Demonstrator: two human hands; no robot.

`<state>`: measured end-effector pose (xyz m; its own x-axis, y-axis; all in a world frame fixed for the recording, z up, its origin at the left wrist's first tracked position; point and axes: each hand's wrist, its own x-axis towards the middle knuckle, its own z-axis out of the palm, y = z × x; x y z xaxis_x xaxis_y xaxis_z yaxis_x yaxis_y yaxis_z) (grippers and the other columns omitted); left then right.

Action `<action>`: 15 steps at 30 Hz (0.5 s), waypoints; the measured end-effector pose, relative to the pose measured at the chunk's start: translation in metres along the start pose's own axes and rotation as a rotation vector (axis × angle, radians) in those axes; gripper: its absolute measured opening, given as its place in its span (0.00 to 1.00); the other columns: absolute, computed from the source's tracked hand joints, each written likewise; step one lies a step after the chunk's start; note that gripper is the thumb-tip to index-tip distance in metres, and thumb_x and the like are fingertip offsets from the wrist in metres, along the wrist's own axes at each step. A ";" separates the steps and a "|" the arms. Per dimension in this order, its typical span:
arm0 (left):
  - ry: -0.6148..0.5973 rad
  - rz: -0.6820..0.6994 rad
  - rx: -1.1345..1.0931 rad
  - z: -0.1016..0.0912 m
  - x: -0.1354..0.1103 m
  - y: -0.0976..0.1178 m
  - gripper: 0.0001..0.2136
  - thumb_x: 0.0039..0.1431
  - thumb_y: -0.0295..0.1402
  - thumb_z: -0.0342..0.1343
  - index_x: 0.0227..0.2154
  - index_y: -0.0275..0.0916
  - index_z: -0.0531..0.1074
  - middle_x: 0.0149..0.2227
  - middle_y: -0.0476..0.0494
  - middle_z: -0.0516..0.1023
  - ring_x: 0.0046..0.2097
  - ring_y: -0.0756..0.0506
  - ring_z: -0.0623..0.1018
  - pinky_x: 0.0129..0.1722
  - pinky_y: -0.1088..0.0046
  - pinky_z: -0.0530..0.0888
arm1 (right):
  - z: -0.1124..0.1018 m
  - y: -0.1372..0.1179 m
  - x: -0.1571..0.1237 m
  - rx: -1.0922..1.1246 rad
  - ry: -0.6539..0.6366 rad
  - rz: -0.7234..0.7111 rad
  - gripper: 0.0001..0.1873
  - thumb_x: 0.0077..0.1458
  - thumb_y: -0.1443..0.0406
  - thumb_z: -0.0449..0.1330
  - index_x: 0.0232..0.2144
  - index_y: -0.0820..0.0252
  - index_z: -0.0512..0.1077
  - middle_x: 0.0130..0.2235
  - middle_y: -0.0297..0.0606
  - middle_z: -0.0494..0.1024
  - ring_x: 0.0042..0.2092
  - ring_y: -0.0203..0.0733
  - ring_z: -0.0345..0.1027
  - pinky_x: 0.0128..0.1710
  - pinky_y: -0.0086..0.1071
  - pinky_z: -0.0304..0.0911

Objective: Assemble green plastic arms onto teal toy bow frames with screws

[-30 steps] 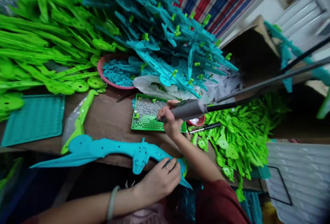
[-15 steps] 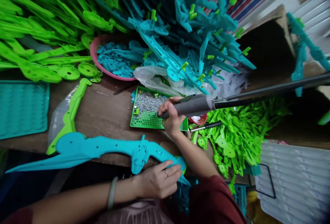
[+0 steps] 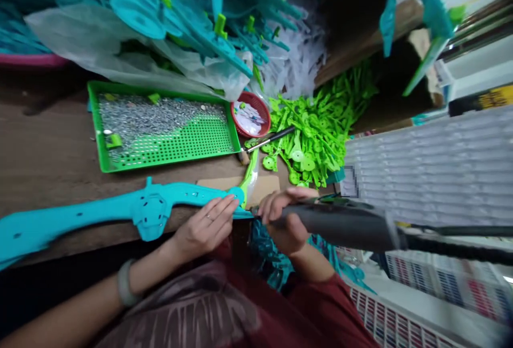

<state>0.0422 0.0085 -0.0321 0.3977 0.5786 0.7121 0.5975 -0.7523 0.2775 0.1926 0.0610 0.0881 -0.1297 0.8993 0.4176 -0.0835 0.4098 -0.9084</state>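
A long blue plastic toy part (image 3: 108,213), shaped like a bow limb, lies along the front edge of the bench. My left hand (image 3: 208,225) is closed over its right end, fingers pressed together on top and thumb hidden. In my right hand (image 3: 286,219) is a grey electric screwdriver (image 3: 340,225), held almost level, its tip pointing left at the end of the blue part. Whether the tip touches the part, I cannot tell. Beneath that end lies a thin green plastic part (image 3: 249,177). Behind stands a green perforated tray (image 3: 180,142) with many small screws (image 3: 140,115).
A red basket (image 3: 267,118) and a black-handled tool (image 3: 276,135) sit right of the tray. Green plastic parts (image 3: 312,139) are heaped beyond. Blue parts (image 3: 140,11) overhang the back. A white ribbed panel (image 3: 433,171) stands at the right; the screwdriver's cord (image 3: 452,249) runs off that way.
My right hand has brought the screwdriver from over the screw tray down to the blue part's right end. My left hand stays on that part. The view has swung right and closer.
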 end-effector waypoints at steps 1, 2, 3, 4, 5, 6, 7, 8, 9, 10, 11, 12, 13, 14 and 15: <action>-0.011 0.012 0.013 -0.001 0.001 0.000 0.06 0.64 0.22 0.55 0.42 0.31 0.75 0.59 0.27 0.75 0.64 0.34 0.70 0.63 0.55 0.71 | -0.008 0.005 -0.011 -0.004 0.015 -0.003 0.13 0.60 0.57 0.58 0.48 0.46 0.66 0.21 0.23 0.65 0.18 0.35 0.61 0.21 0.33 0.67; -0.023 0.025 0.033 -0.002 0.001 0.000 0.06 0.64 0.22 0.55 0.42 0.30 0.75 0.59 0.27 0.74 0.64 0.33 0.71 0.61 0.55 0.73 | -0.014 0.011 -0.020 -0.006 0.026 -0.005 0.13 0.61 0.57 0.58 0.48 0.46 0.66 0.22 0.24 0.66 0.19 0.36 0.62 0.22 0.34 0.68; -0.031 0.034 0.053 -0.002 0.002 0.000 0.05 0.65 0.22 0.56 0.41 0.30 0.75 0.59 0.26 0.74 0.63 0.33 0.72 0.60 0.54 0.74 | -0.017 0.016 -0.027 -0.011 0.033 -0.001 0.14 0.61 0.57 0.58 0.49 0.46 0.66 0.22 0.24 0.67 0.19 0.37 0.63 0.23 0.35 0.69; -0.034 0.039 0.068 -0.003 0.002 0.001 0.05 0.65 0.22 0.56 0.41 0.29 0.75 0.58 0.26 0.75 0.63 0.32 0.72 0.59 0.54 0.75 | -0.019 0.021 -0.031 -0.013 0.033 0.005 0.14 0.61 0.57 0.58 0.49 0.46 0.66 0.22 0.24 0.67 0.19 0.37 0.63 0.23 0.35 0.69; -0.035 0.042 0.077 -0.003 0.003 0.001 0.05 0.65 0.22 0.56 0.40 0.30 0.75 0.58 0.26 0.75 0.63 0.32 0.72 0.58 0.54 0.75 | -0.020 0.025 -0.033 -0.009 0.027 0.009 0.14 0.61 0.57 0.58 0.49 0.46 0.66 0.23 0.25 0.68 0.20 0.37 0.64 0.23 0.35 0.70; -0.035 0.041 0.082 -0.003 0.003 0.001 0.05 0.65 0.22 0.56 0.40 0.30 0.75 0.58 0.26 0.75 0.63 0.32 0.72 0.58 0.54 0.75 | -0.021 0.028 -0.035 0.000 0.014 0.011 0.14 0.61 0.57 0.58 0.49 0.46 0.66 0.23 0.25 0.68 0.20 0.37 0.64 0.24 0.36 0.70; -0.032 0.038 0.083 -0.002 0.002 0.001 0.05 0.65 0.22 0.55 0.40 0.30 0.75 0.57 0.27 0.75 0.63 0.32 0.71 0.58 0.54 0.75 | -0.021 0.030 -0.036 0.008 -0.002 0.016 0.14 0.61 0.58 0.58 0.49 0.46 0.66 0.23 0.25 0.68 0.20 0.37 0.64 0.24 0.36 0.70; -0.030 0.036 0.083 -0.002 0.002 0.001 0.05 0.65 0.22 0.55 0.40 0.31 0.75 0.57 0.27 0.76 0.64 0.33 0.71 0.58 0.55 0.75 | -0.022 0.031 -0.037 0.016 -0.019 0.020 0.14 0.61 0.58 0.58 0.49 0.46 0.66 0.23 0.25 0.68 0.21 0.37 0.64 0.24 0.36 0.70; -0.030 0.032 0.082 -0.001 0.001 0.002 0.05 0.65 0.22 0.55 0.40 0.31 0.75 0.58 0.27 0.75 0.64 0.33 0.71 0.58 0.55 0.75 | -0.022 0.032 -0.037 0.020 -0.036 0.024 0.14 0.62 0.59 0.58 0.49 0.45 0.65 0.23 0.25 0.68 0.21 0.37 0.64 0.24 0.35 0.69; -0.027 0.028 0.079 0.000 0.000 0.002 0.05 0.65 0.22 0.54 0.40 0.31 0.75 0.58 0.27 0.75 0.64 0.33 0.70 0.58 0.55 0.75 | -0.023 0.032 -0.037 0.020 -0.051 0.031 0.14 0.62 0.58 0.59 0.49 0.44 0.65 0.22 0.24 0.67 0.20 0.37 0.64 0.24 0.35 0.69; -0.026 0.024 0.079 0.001 0.000 0.002 0.06 0.66 0.22 0.54 0.40 0.31 0.75 0.58 0.28 0.75 0.65 0.33 0.70 0.59 0.55 0.74 | -0.024 0.033 -0.036 0.019 -0.068 0.047 0.14 0.62 0.58 0.59 0.49 0.43 0.65 0.22 0.24 0.67 0.20 0.37 0.63 0.24 0.35 0.68; -0.025 0.021 0.081 0.002 -0.001 0.002 0.06 0.66 0.22 0.53 0.41 0.32 0.75 0.58 0.28 0.75 0.65 0.34 0.69 0.59 0.55 0.74 | -0.025 0.034 -0.034 0.023 -0.092 0.065 0.14 0.62 0.57 0.60 0.49 0.42 0.66 0.21 0.23 0.67 0.19 0.37 0.62 0.23 0.34 0.68; -0.026 0.020 0.086 0.002 -0.001 0.002 0.06 0.66 0.22 0.53 0.41 0.32 0.75 0.58 0.29 0.75 0.65 0.34 0.69 0.59 0.55 0.74 | -0.026 0.035 -0.032 0.039 -0.126 0.080 0.14 0.61 0.56 0.61 0.49 0.42 0.66 0.21 0.23 0.67 0.19 0.37 0.62 0.22 0.34 0.67; -0.029 0.018 0.092 0.002 0.000 0.002 0.07 0.66 0.22 0.53 0.41 0.32 0.75 0.58 0.29 0.76 0.65 0.35 0.69 0.59 0.56 0.74 | -0.027 0.036 -0.029 0.069 -0.178 0.087 0.14 0.61 0.56 0.61 0.49 0.42 0.66 0.20 0.22 0.66 0.18 0.36 0.61 0.21 0.33 0.67; -0.029 0.018 0.097 0.002 0.000 0.002 0.07 0.66 0.22 0.53 0.41 0.33 0.75 0.58 0.30 0.76 0.65 0.35 0.69 0.59 0.56 0.75 | -0.028 0.037 -0.026 0.106 -0.245 0.088 0.15 0.61 0.56 0.61 0.49 0.43 0.66 0.19 0.22 0.66 0.17 0.36 0.61 0.20 0.32 0.66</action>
<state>0.0449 0.0074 -0.0323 0.4277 0.5754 0.6972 0.6544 -0.7291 0.2003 0.2208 0.0570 0.0428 -0.3750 0.8616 0.3420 -0.1630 0.3019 -0.9393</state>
